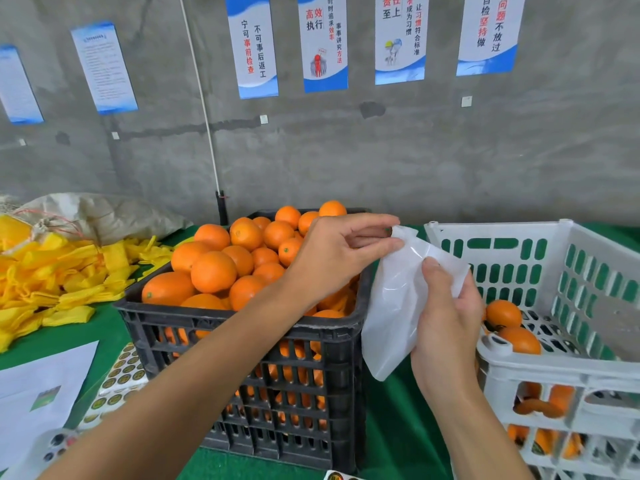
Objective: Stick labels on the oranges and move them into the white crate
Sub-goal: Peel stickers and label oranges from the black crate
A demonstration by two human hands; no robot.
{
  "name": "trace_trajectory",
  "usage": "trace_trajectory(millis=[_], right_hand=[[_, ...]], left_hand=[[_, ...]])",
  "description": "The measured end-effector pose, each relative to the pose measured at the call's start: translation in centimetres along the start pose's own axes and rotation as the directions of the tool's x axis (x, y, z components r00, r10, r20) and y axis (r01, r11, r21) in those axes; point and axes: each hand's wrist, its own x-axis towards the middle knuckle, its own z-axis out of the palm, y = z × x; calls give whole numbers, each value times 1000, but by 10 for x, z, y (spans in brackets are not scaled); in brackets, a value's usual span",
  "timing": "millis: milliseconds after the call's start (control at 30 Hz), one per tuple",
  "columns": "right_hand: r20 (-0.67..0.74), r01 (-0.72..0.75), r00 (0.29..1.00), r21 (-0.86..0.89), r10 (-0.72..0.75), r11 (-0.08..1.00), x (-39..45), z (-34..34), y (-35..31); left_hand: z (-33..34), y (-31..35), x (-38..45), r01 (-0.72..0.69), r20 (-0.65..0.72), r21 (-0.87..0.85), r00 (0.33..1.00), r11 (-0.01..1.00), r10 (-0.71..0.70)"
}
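Both hands pinch white sheet (398, 306); black crate (242, 327) heaped oranges; white crate (554, 368) few.

Wall posters (325, 43) read 高效执行 and 不可事后返工; label sheet (119, 375) print is illegible.

The white crate (540, 362) stands open-topped with bare floor behind its few oranges (504, 313); the heaped black crate (242, 327) stands just beside it, a narrow strip of green worktop (391, 427) between, where a translucent bag (398, 306) hangs
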Motion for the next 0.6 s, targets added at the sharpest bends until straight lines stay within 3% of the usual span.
trace_trajectory(millis=[233,433,533,600], right_hand=[[35,-56,998,-7,56,998,0,2,1],[-51,-105,993,-21,104,994,3,-3,10],[-77,-123,989,8,123,992,5,-4,9],[-112,-135,984,22,137,991,8,-6,7]], left_hand=[[-3,-4,-2,72,-9,-69,997,995,-73],[-4,-5,-1,111,-30,-78,993,991,-113],[-10,-6,2,166,-164,-98,970,981,-180],[-22,-11,5,232,-319,78,927,970,-197]])
